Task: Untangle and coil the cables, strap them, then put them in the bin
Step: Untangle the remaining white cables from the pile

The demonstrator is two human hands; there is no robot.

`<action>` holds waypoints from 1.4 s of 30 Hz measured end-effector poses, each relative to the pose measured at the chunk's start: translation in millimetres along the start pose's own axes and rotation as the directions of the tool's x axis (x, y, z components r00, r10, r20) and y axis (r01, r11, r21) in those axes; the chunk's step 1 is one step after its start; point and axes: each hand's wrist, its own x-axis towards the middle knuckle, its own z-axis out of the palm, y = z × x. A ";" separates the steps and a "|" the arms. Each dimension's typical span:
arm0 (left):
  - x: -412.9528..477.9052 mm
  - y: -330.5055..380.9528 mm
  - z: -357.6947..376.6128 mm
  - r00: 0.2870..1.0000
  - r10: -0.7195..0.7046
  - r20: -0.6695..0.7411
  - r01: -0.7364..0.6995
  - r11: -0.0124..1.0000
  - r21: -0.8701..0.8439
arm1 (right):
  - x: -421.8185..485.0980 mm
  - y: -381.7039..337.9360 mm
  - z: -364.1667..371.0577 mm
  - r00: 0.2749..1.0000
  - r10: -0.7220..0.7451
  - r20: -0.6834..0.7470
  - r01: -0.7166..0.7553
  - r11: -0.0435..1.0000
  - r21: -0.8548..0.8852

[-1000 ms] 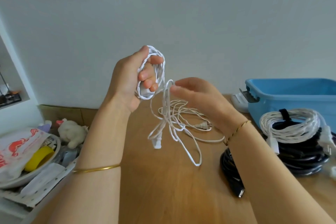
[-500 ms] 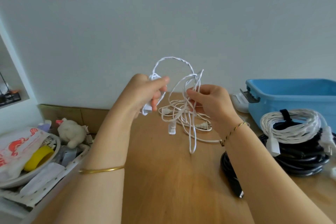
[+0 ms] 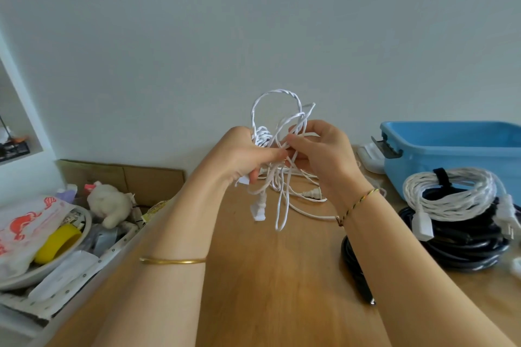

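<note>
The tangled white cable (image 3: 263, 136) hangs above the tabletop (image 3: 267, 276), one loop standing over both hands, a plug dangling below. The left hand (image 3: 239, 155) has its grip curled round a bunch of strands; the right hand (image 3: 324, 155) pinches strands beside it, fingertips meeting. The blue bin (image 3: 451, 149) sits far right.

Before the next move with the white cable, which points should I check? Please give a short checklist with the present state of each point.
1. Left hand and right hand both hold the white cable: ok.
2. Cable free of tangles: not ok, strands cross between the hands.
3. Cable fully coiled: not ok, loose loops hang down, some lie on the table.
4. Blue bin open: ok.
5. One plug hangs free below the left hand: ok.
</note>
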 end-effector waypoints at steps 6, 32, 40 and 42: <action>5.3 -11.4 1.3 0.996 -0.040 0.085 0.038 0.999 0.026 | 4.1 -2.4 -10.7 0.986 -0.061 -0.153 0.070 0.996 0.052; 8.1 -7.4 16.4 0.978 -0.136 -0.160 0.052 0.895 -0.444 | 6.1 3.2 -6.2 0.981 -0.177 -0.079 0.099 0.806 -0.584; 7.6 -6.3 18.1 0.981 -0.116 -0.154 0.053 0.931 -0.361 | 1.7 2.7 -4.3 0.991 0.118 0.065 -0.100 0.966 -0.237; 6.9 -6.0 18.8 0.982 -0.099 -0.160 0.038 0.938 -0.345 | 1.5 2.1 -3.9 0.987 0.137 0.086 -0.111 0.961 -0.252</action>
